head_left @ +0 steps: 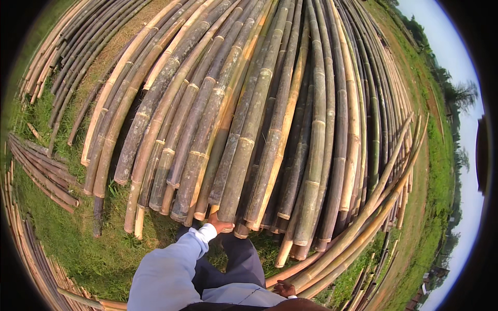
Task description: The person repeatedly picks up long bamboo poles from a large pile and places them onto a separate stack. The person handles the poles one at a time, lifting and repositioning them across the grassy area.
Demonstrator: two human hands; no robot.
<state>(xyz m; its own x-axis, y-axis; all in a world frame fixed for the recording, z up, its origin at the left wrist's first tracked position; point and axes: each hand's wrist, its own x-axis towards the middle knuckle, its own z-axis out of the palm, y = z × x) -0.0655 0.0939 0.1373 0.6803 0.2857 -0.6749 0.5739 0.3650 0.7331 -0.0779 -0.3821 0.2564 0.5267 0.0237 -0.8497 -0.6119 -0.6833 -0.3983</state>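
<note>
Long bamboo poles (241, 171), mottled green, brown and tan, lie side by side in a large pile before me, their cut ends toward me. My left hand (221, 224), at the end of a light-sleeved arm, is closed round the cut end of a greenish pole at the pile's near edge. Part of its grip is hidden under the pole. Low in the view, close to my body, is my right hand (284, 288), small and in shade; how its fingers are set is unclear. Beside it run several slanting bamboo poles (358, 228), crossing the pile's right side.
Another bamboo stack (78, 57) lies at the far left. Shorter brown poles (44, 173) rest on the grass (78, 233), and more poles (31, 249) curve along the lower left rim. Thin dark poles (381, 259) lie at the lower right. Trees (456, 98) stand beyond a green field.
</note>
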